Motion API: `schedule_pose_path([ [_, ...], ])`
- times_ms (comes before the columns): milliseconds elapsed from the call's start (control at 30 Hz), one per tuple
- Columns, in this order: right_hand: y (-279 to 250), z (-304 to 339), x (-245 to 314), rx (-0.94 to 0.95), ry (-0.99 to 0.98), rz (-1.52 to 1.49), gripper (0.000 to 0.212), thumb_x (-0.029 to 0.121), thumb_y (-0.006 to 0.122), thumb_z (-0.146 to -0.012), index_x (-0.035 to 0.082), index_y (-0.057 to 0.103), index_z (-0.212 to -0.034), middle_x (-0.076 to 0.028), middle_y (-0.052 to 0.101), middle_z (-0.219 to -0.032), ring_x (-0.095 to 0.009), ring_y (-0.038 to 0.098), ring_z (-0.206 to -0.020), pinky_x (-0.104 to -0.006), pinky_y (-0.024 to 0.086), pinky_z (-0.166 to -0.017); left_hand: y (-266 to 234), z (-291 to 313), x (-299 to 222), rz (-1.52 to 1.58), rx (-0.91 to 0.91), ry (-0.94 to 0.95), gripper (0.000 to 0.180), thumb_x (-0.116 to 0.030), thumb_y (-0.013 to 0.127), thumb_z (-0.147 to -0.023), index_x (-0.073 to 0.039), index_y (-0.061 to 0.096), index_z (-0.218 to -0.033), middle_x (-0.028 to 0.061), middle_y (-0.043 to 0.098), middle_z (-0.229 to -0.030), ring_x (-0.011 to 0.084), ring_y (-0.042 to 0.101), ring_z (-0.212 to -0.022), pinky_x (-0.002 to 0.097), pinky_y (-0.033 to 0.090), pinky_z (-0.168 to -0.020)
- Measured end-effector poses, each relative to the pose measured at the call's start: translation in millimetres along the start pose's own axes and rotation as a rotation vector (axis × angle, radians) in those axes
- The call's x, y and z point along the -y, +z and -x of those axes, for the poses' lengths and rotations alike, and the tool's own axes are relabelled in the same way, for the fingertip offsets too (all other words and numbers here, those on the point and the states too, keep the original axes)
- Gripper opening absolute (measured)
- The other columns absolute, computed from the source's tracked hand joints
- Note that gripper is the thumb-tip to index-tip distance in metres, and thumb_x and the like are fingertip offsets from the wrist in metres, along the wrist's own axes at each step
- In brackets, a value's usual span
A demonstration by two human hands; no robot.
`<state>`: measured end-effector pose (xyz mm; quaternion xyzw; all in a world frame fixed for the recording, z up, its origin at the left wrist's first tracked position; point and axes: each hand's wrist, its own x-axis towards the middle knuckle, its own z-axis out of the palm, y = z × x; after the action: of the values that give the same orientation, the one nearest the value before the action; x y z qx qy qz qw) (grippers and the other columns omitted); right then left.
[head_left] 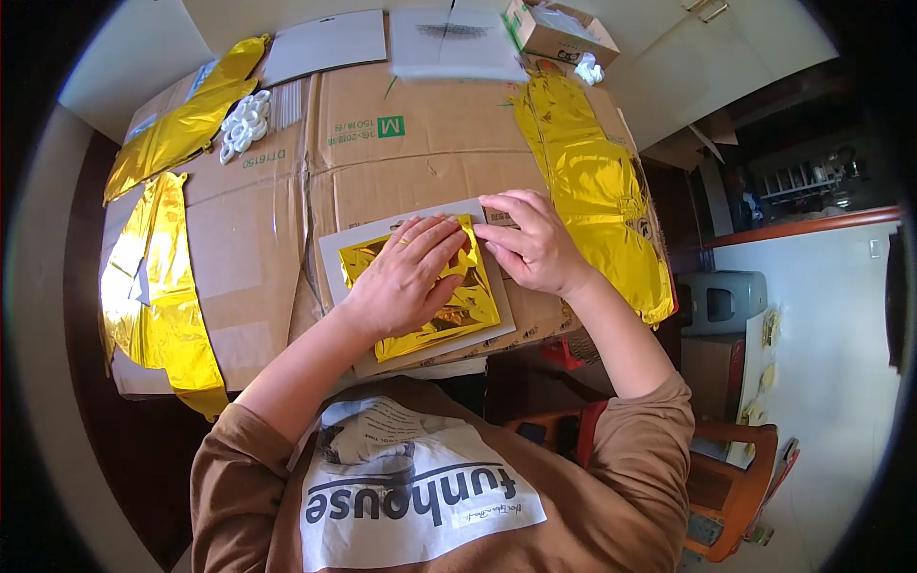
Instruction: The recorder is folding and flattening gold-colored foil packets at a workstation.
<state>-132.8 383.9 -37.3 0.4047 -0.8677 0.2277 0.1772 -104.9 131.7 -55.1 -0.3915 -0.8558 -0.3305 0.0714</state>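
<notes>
A folded piece of shiny gold foil [466,310] lies on a grey-white card [334,272] near the table's front edge, slightly tilted to the left. My left hand [406,272] rests flat across the foil, fingers stretched toward its far edge. At the card's far right corner is my right hand [530,244], its fingers apart and their tips by the foil's corner. Part of the foil's middle is hidden beneath my left hand.
Flattened cardboard [382,162] covers the table. Long flat gold foil pieces lie at the left [158,277], far left [191,124] and right [597,181]. White rings [245,124] are heaped beyond. Grey-white cards [325,48] and a small box [564,33] stand at the back; a wooden chair [735,487] is right.
</notes>
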Motion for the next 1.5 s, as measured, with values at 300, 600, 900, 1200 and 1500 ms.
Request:
schedule_pose_path([
  [300, 7, -26, -21, 0.163, 0.202, -0.124, 0.02, 0.009, 0.076, -0.083, 0.009, 0.075, -0.102, -0.005, 0.062, -0.103, -0.026, 0.059, -0.101, -0.0375, 0.05, -0.091, -1, 0, 0, 0.032, -0.026, -0.002, 0.05, -0.017, 0.069, -0.091, 0.001, 0.056, -0.136, 0.0225, 0.053, -0.142, 0.0416, 0.047, -0.137, 0.0508, 0.035, -0.118],
  [600, 1, -56, -32, 0.534, 0.475, -0.391, 0.014, 0.009, 0.072, -0.082, 0.004, 0.07, -0.095, -0.008, 0.061, -0.098, -0.021, 0.063, -0.093, -0.0337, 0.053, -0.084, -2, -1, 1, 0.065, -0.05, 0.017, 0.044, -0.017, 0.069, -0.091, -0.001, 0.056, -0.131, 0.0212, 0.052, -0.137, 0.0425, 0.046, -0.136, 0.0515, 0.036, -0.118],
  [900, -2, -76, -36, 0.773, 0.514, -0.416, 0.018, 0.01, 0.071, -0.083, 0.0, 0.069, -0.098, -0.007, 0.064, -0.087, -0.017, 0.061, -0.079, -0.0325, 0.052, -0.072, -2, -1, 0, 0.069, -0.039, 0.024, 0.046, -0.014, 0.07, -0.09, 0.001, 0.056, -0.132, 0.0232, 0.051, -0.141, 0.0434, 0.044, -0.138, 0.0508, 0.037, -0.116],
  [1200, -8, -88, -29, 0.895, 0.531, -0.314, 0.02, 0.016, 0.07, -0.083, 0.0, 0.069, -0.094, -0.01, 0.069, -0.08, -0.019, 0.064, -0.073, -0.0353, 0.053, -0.068, -1, -1, 1, 0.054, -0.032, 0.03, 0.046, -0.016, 0.07, -0.091, 0.0, 0.056, -0.132, 0.0229, 0.051, -0.142, 0.0433, 0.044, -0.138, 0.0511, 0.037, -0.117],
  [1500, -5, -78, -30, 0.808, 0.527, -0.354, 0.02, 0.018, 0.07, -0.084, 0.0, 0.07, -0.092, -0.012, 0.07, -0.084, -0.023, 0.066, -0.076, -0.0365, 0.053, -0.071, 1, -1, 2, 0.047, -0.045, 0.036, 0.042, -0.018, 0.068, -0.092, 0.0, 0.058, -0.129, 0.0222, 0.052, -0.138, 0.043, 0.046, -0.136, 0.0521, 0.036, -0.118],
])
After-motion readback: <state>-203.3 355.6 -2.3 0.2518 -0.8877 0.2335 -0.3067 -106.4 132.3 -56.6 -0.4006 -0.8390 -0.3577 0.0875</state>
